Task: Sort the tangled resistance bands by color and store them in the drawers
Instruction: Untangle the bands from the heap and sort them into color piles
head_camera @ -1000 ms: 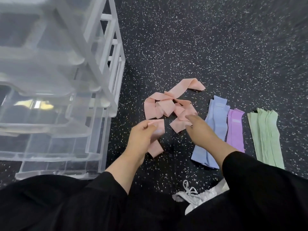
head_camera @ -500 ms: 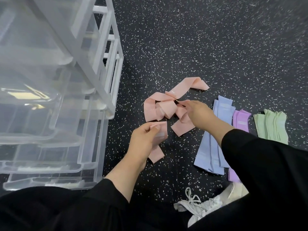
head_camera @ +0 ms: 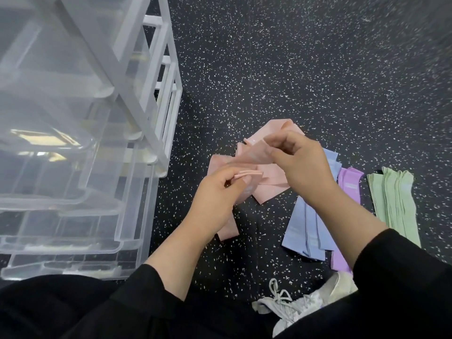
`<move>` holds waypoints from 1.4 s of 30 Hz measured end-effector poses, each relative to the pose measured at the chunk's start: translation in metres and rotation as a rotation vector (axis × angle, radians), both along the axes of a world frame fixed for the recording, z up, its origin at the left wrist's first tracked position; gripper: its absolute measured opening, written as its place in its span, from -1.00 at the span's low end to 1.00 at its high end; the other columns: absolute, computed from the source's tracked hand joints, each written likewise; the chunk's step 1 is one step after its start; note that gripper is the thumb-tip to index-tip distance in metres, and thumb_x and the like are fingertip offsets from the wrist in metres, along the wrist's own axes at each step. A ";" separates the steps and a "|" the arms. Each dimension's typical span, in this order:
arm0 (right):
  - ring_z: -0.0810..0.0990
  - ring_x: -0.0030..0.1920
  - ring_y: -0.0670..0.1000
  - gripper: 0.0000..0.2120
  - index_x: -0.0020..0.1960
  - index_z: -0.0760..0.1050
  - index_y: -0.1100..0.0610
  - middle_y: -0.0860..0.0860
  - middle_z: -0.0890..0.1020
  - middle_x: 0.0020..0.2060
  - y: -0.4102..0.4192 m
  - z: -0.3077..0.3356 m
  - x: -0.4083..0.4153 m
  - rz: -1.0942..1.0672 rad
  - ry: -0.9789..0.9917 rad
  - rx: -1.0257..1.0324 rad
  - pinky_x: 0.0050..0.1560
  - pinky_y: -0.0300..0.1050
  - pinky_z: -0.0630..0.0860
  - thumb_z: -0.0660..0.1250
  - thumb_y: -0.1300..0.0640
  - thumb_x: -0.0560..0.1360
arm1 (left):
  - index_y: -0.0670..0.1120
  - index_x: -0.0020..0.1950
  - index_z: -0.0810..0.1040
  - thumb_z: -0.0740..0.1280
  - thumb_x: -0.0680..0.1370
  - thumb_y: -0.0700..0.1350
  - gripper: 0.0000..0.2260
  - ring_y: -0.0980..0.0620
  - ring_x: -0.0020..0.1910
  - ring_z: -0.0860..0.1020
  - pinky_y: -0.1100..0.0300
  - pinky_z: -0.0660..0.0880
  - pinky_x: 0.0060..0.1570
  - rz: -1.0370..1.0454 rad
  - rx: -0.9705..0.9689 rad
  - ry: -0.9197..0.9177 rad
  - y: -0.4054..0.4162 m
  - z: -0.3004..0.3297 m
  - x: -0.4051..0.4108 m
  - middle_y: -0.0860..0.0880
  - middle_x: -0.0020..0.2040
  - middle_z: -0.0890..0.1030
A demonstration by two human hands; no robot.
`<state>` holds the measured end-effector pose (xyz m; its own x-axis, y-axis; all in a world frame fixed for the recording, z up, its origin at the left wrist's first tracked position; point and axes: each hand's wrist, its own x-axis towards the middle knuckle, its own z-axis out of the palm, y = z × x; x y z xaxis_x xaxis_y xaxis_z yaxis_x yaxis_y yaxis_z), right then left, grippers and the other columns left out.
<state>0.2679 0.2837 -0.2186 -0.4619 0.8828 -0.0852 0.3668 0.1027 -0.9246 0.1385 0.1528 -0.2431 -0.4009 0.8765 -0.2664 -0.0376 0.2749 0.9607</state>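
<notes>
A tangle of pink resistance bands lies on the dark speckled floor in the middle. My left hand pinches folded pink band ends, with a strip hanging below it. My right hand grips another pink band, lifted and stretched between both hands. To the right lie sorted piles: blue bands, purple bands and green bands, all flat and side by side.
A clear plastic drawer unit with a white frame stands at the left, several drawers pulled out in steps. A grey-white laced shoe sits at the bottom middle, beside my black sleeves.
My right hand has picked a pink band out of the tangle and raised it toward my left hand. The pink pile has been pulled tighter together.
</notes>
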 end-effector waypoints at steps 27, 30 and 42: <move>0.64 -0.06 0.25 -0.93 -0.02 0.64 -0.04 0.08 0.72 -0.09 -0.003 -0.014 -0.007 0.158 -0.144 -0.092 -0.02 0.04 0.57 0.41 0.11 0.55 | -0.17 -0.05 0.64 0.38 0.62 -0.06 -0.81 0.11 -0.18 0.51 0.11 0.45 -0.13 0.065 -0.074 0.135 0.008 -0.011 -0.017 -0.12 -0.10 0.65; 0.60 0.03 0.10 -0.83 0.16 0.60 0.00 -0.09 0.64 0.06 0.024 -0.041 -0.014 0.123 -0.413 0.056 0.00 -0.03 0.50 0.28 0.10 0.63 | -0.17 -0.01 0.64 0.36 0.64 -0.06 -0.81 0.00 -0.17 0.54 -0.09 0.53 -0.06 0.078 -0.089 0.104 0.010 -0.016 -0.018 -0.15 -0.09 0.68; 0.54 0.25 0.19 -0.55 0.55 0.31 0.02 0.12 0.56 0.29 0.072 -0.110 -0.043 0.433 -0.792 0.093 0.25 0.10 0.48 0.13 0.14 0.66 | -0.04 0.00 0.72 0.36 0.64 -0.16 -0.86 -0.06 -0.01 0.69 -0.19 0.61 0.13 0.153 -0.110 -0.053 0.011 -0.020 -0.021 -0.05 -0.06 0.73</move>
